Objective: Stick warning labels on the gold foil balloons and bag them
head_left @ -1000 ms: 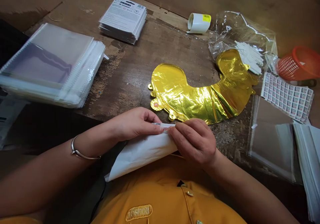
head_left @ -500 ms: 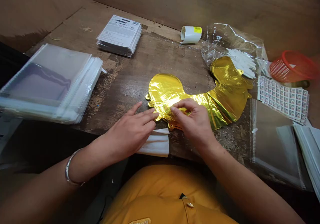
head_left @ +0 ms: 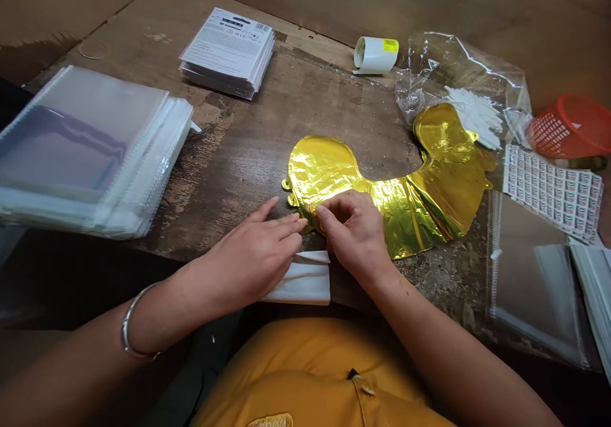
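A flat gold foil balloon (head_left: pixel 405 201), curved with rounded ends and small tabs along its edge, lies on the worn brown table. My left hand (head_left: pixel 255 249) rests with fingers outstretched, fingertips touching the foil's lower left edge by the tabs. Beside them my right hand (head_left: pixel 356 233) pinches the near edge of the balloon between thumb and fingers; the exact bit gripped is partly hidden. Below the left hand, a folded white sheet (head_left: pixel 305 280) sticks out at the table's front edge.
Clear plastic sleeves (head_left: pixel 90 147) are stacked at left, printed cards (head_left: pixel 229 51) at the back. A white roll (head_left: pixel 377 56), a clear bag (head_left: pixel 470 61) with white sticks (head_left: pixel 477 115), a red basket (head_left: pixel 568 128), a sticker sheet (head_left: pixel 554 191) and another sleeve (head_left: pixel 529 280) lie to the right.
My right hand has moved left along the balloon's near edge, closer to my left fingertips. The left hand stays at the edge. The whole view has shifted slightly.
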### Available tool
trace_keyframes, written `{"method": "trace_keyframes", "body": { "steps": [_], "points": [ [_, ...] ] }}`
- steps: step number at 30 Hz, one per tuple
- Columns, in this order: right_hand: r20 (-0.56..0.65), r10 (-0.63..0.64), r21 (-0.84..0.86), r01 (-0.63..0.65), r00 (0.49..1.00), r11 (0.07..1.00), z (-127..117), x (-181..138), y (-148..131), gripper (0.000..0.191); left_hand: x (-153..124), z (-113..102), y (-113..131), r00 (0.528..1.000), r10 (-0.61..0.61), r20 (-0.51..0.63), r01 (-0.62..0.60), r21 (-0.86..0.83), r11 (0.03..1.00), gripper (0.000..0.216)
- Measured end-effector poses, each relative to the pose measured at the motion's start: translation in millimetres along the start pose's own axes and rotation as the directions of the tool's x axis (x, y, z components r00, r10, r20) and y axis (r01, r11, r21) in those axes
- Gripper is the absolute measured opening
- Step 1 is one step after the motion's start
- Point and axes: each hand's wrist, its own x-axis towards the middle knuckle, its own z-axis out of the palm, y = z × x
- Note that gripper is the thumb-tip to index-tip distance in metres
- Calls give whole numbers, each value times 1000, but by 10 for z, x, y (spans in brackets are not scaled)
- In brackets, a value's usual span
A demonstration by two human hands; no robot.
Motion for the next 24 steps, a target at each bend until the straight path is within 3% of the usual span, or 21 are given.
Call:
{"method": "trace_keyframes", "body": {
  "steps": [14,20,24],
  "points": [
    [-16,19,-45,-20,1000,999,70,-1,9,19,12,-13,12,1000,-17,23,17,-6,1000,15],
    [0,21,-196,-21,1000,980,99,23,23,12,24,-26,18,1000,-16,12,16,-2,1000,17],
    [-96,-66,-389,23,993,921,5,30,10,26,50,-47,18,1000,-12,0,12,-19,1000,17]
  ]
}}
